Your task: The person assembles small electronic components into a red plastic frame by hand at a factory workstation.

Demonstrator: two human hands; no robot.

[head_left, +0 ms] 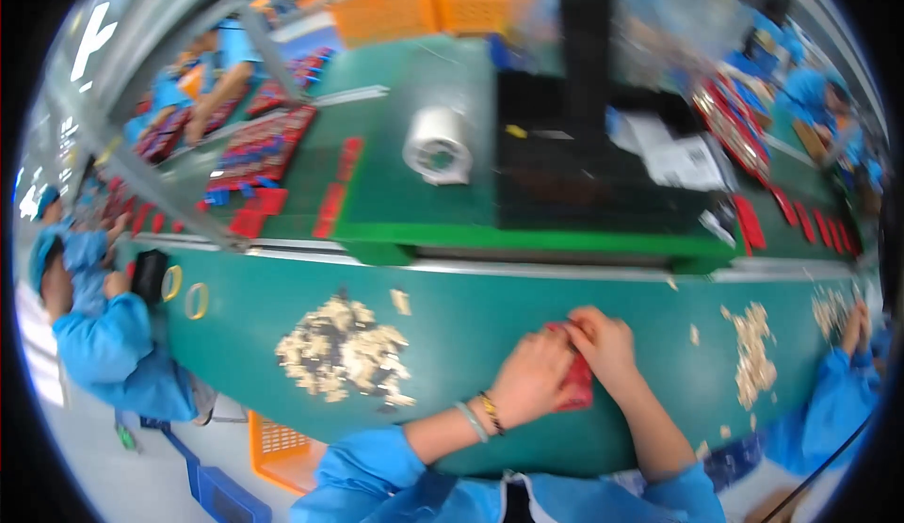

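A small flat red piece rests on the green tabletop in front of me; its kind is not clear. My left hand lies over its left side, fingers closed on it and covering much of it. At its upper end, the thumb and fingers of my right hand are pinched together; whatever is between them is hidden. To the left of my hands is a loose heap of small pale and dark pieces, too blurred to name.
Beyond the green table a raised green platform carries a white roll and papers. Another pale heap lies to the right. Co-workers sit on both sides. An orange crate stands below the table's near edge.
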